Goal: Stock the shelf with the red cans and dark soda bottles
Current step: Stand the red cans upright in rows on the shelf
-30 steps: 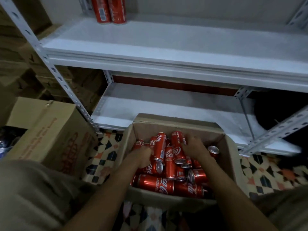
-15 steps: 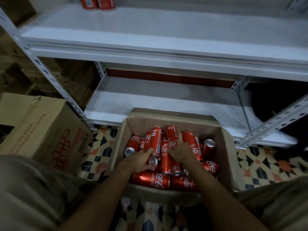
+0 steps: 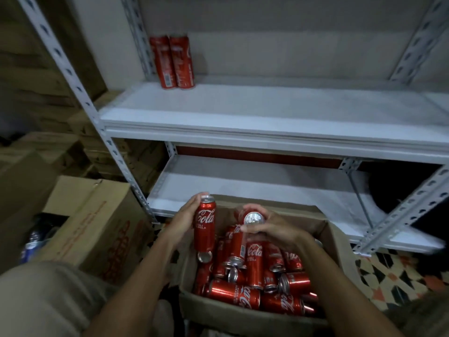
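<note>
Left hand [image 3: 181, 221] gripped upright slim red aluminium can [image 3: 204, 226] | right hand [image 3: 274, 229] clasped second red can [image 3: 253, 218] end-on | both lower-centre above open brown cardboard box [image 3: 336, 242], likely for shelving on white metal shelf [image 3: 267, 113].

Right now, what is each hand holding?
Left hand: holding an upright red can.
Right hand: holding another can, its silver end facing the camera.

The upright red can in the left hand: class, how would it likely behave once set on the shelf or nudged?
The can is tall and slim, so probably tips easily. Once on its side, its round body would likely roll, like those lying in the box. Its smooth, shiny wall looks somewhat slippery in the left hand.
</note>
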